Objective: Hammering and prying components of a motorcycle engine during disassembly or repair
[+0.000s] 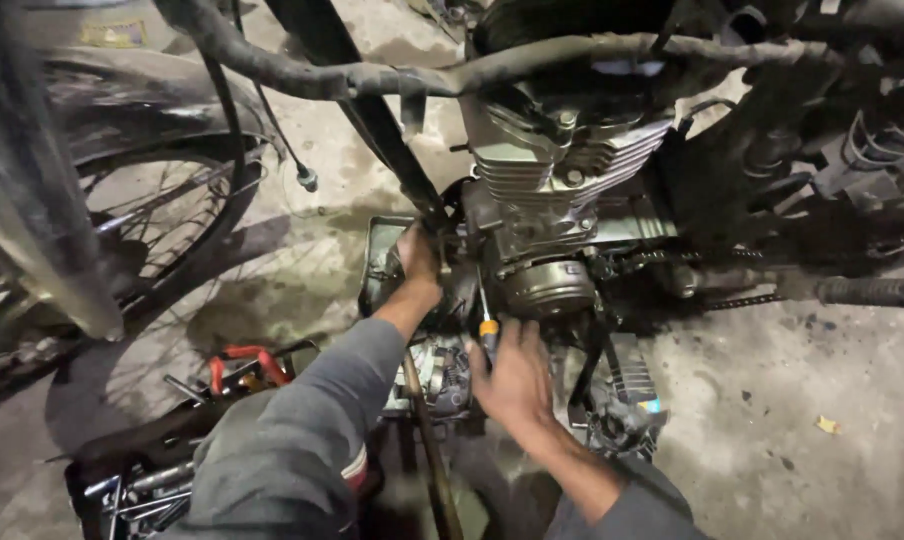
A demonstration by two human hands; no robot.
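Note:
A motorcycle engine [562,190] with silver cooling fins and a round side cover [547,287] sits in the black frame. My left hand [418,255] reaches up to the front lower corner of the engine, by a black frame tube [382,125]; what it grips is hidden. Below the side cover, my right hand [513,378] is closed around a screwdriver [486,322] with an orange and black handle, its shaft pointing up at the engine's underside. Grey sleeves cover both arms.
A spoked front wheel [142,215] stands at the left. An open tool box [132,480] with red-handled pliers [240,362] and several wrenches lies at the lower left. A footpeg [867,291] sticks out right. A drip tray [377,260] and loose engine parts [617,405] lie underneath on stained concrete.

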